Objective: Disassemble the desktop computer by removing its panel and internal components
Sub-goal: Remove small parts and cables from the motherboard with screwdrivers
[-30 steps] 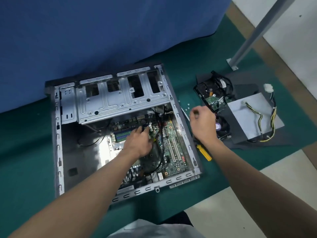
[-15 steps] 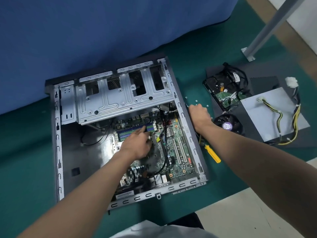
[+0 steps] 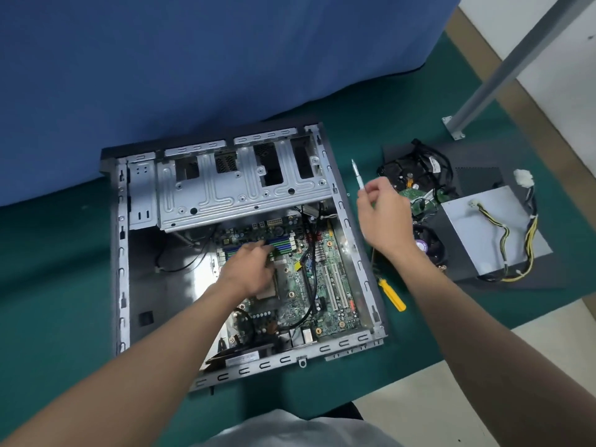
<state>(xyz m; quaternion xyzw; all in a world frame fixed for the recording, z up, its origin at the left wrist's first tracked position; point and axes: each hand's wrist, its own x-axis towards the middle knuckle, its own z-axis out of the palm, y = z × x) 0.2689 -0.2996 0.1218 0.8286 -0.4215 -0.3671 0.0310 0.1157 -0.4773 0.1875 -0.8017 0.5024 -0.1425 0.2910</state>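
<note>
The open computer case lies on its side on the green table, its drive cage at the far end. Inside sits the green motherboard with blue memory slots. My left hand rests on the board beside those slots, its fingers pointing toward them. To the right of the case my right hand is raised and grips a slim silver screwdriver, whose tip points up and away.
A yellow-handled screwdriver lies by the case's right wall. Further right, on a dark panel, sit a hard drive, a cooler fan and a grey power supply with cables. A metal leg stands behind.
My right hand went down to the table beside the case's right wall, then came up holding the slim screwdriver. My left hand stayed on the motherboard.
</note>
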